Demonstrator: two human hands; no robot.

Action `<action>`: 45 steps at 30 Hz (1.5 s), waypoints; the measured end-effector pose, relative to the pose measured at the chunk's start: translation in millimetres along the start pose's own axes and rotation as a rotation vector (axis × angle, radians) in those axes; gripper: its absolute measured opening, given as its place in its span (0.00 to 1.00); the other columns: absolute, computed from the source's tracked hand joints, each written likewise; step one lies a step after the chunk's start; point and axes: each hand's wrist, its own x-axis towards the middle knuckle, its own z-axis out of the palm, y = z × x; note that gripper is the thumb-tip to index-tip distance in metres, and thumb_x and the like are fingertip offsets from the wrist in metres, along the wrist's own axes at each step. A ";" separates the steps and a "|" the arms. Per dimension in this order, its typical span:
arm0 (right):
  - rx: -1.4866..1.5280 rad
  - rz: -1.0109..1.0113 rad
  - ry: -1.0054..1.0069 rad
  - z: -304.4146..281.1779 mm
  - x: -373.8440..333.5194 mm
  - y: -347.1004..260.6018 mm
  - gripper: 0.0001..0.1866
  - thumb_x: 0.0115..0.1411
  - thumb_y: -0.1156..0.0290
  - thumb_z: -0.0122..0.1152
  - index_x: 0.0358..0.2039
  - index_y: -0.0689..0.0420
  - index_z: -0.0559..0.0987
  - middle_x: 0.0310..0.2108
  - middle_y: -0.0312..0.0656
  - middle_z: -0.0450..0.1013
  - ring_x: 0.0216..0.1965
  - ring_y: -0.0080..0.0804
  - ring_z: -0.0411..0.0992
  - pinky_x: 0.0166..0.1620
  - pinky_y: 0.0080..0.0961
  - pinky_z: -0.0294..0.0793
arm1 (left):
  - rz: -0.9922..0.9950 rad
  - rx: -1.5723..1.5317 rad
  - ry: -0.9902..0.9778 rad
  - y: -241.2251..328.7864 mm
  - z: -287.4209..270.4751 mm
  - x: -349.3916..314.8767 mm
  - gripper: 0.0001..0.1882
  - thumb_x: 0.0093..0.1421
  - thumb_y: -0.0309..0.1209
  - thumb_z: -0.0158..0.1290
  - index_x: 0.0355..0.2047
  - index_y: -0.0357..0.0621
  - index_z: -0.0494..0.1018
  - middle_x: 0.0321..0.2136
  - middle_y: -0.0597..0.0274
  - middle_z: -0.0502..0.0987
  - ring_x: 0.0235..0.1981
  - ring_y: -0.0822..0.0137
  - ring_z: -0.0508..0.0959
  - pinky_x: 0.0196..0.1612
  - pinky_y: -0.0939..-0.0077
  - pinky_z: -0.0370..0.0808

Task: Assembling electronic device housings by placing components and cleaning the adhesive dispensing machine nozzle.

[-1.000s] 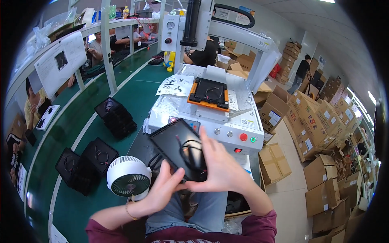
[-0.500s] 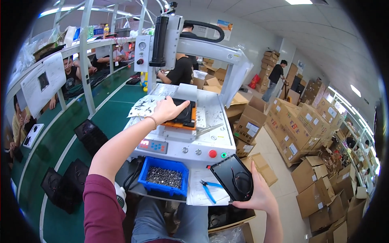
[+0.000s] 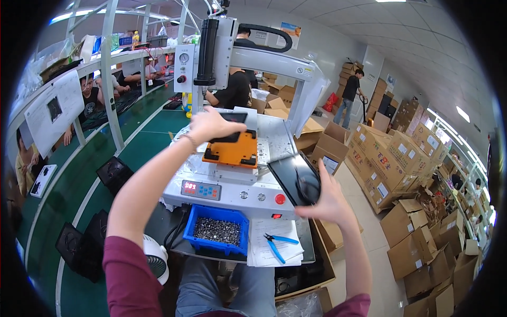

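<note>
Fingers (image 3: 235, 127) of left hand (image 3: 210, 126) wrapped over the near side of a black rectangular housing (image 3: 231, 139), thumb pointing right across it, far fingertips hidden. Held at the rear of an orange fixture (image 3: 230, 151), tilted; cannot tell whether an edge still touches. Right hand (image 3: 334, 203) gripping a second black housing with coiled cable (image 3: 291, 177) by its right side, thumb below, fingers up along the edge; piece slanted over the right front of a white gantry machine (image 3: 190, 171).

Changed over the last half-second: left-hand housing up out of the fixture, orange face and black corner clamps now bare; right-hand housing brought inward and closer to the machine bed. Meaning, as judged: fixture mostly freed, one piece per hand, both near the same spot, so some risk of knocking edges or snagging the cable.

Farther out, below the machine's button panel (image 3: 202, 190): blue bin (image 3: 211, 245) of small metal parts (image 3: 216, 230), blue-handled cutters (image 3: 275, 253) on loose paper sheets (image 3: 260, 258). Leftward: white fan (image 3: 155, 259) by the lap, stacked black housings (image 3: 79, 248) on the green counter (image 3: 145, 136). Rightward: cardboard cartons (image 3: 375, 165) on the floor.
</note>
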 end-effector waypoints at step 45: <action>-0.197 -0.171 0.408 116.3 -40.2 45.8 0.21 0.59 0.64 0.55 0.49 0.63 0.70 0.51 0.52 0.66 0.55 0.50 0.61 0.55 0.40 0.62 | 0.267 -0.180 0.058 -114.2 -41.9 -171.7 0.62 0.40 0.57 0.59 0.60 0.20 0.43 0.44 0.33 0.65 0.49 0.45 0.67 0.53 0.61 0.66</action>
